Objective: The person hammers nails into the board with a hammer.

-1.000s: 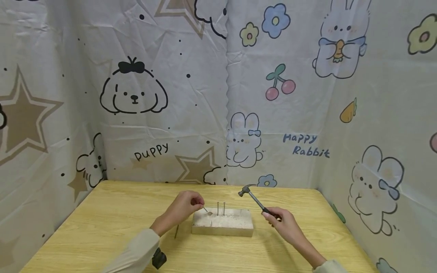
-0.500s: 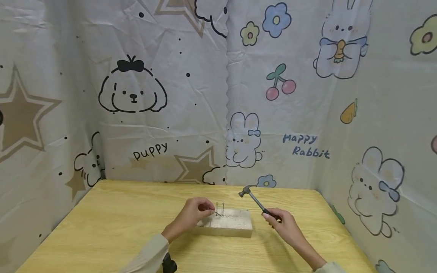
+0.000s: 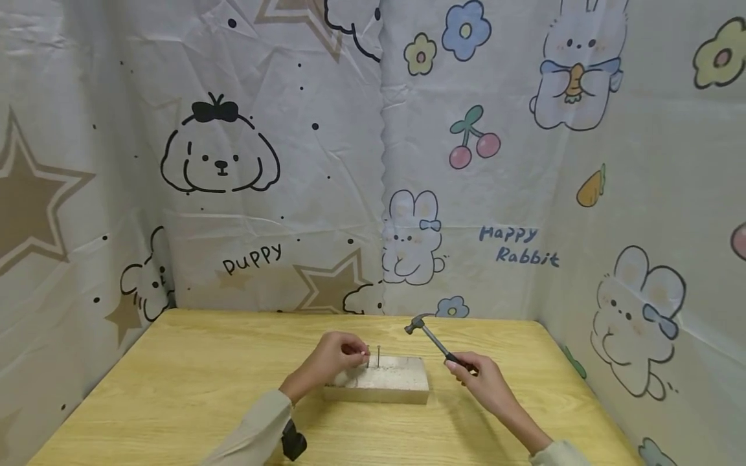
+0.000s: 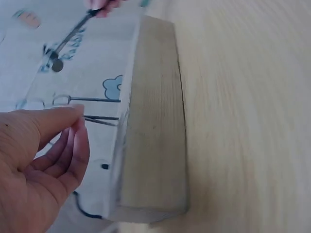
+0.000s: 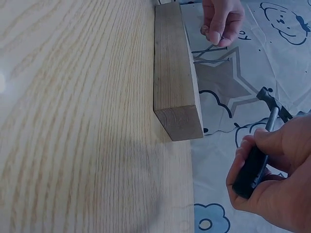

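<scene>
A pale wooden block [image 3: 379, 393] lies on the table, with an upright nail [image 3: 378, 356] and, just left of it, a second one partly behind my fingers. My left hand [image 3: 335, 356] is over the block's left part, thumb and fingertips pinching a third nail [image 4: 99, 121]. That nail slants down to the block's top, its tip close beside the standing nails. To the right, my right hand [image 3: 478, 378] grips a claw hammer [image 3: 432, 338] by its black handle [image 5: 250, 170]. The hammer's head is raised beyond the block, apart from the nails.
The wood-grain table [image 3: 233, 349] extends around the block. A printed cloth [image 3: 326, 162] hangs behind the table and along both sides. At the left sleeve there is a black device [image 3: 293, 441].
My left hand has moved right with its nail, from the block's left end to beside the standing nails. A nail lying left of the block is now out of sight. The hammer stays nearly still.
</scene>
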